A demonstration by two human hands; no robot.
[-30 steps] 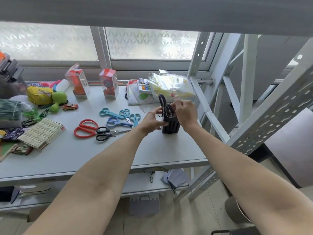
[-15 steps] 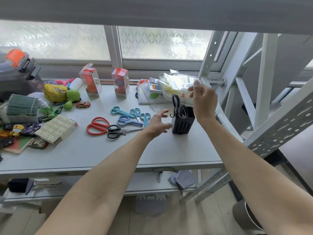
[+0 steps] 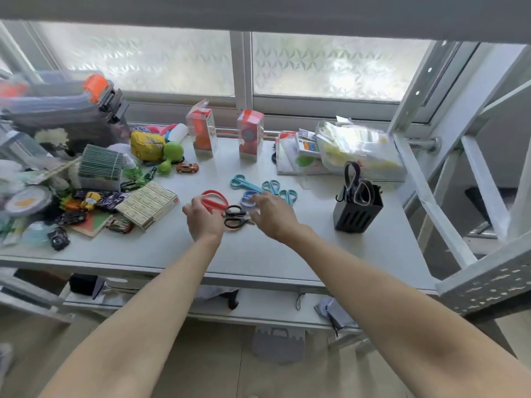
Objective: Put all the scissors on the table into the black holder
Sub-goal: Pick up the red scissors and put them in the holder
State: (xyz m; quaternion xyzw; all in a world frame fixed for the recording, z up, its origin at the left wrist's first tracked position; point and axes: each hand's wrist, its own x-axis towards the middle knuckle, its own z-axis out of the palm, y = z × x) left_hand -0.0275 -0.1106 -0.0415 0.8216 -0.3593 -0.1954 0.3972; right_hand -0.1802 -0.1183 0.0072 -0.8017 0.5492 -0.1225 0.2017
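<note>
Both arms bare from hand to w/in frame edge, no sleeves showing. Left hand [image 3: 204, 218] bare: no glove, ring, or watch. Right hand [image 3: 273, 214] same, wrist plain, no band. Forearms long and slim, widening toward the camera. Fingers blurred, nails can't be made out.

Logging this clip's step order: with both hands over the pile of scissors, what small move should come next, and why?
Probably close the left hand on the red scissors under its fingers and lift them. One pair already stands in the black holder; the others lie loose on the table, and neither hand has a grip yet.
</note>
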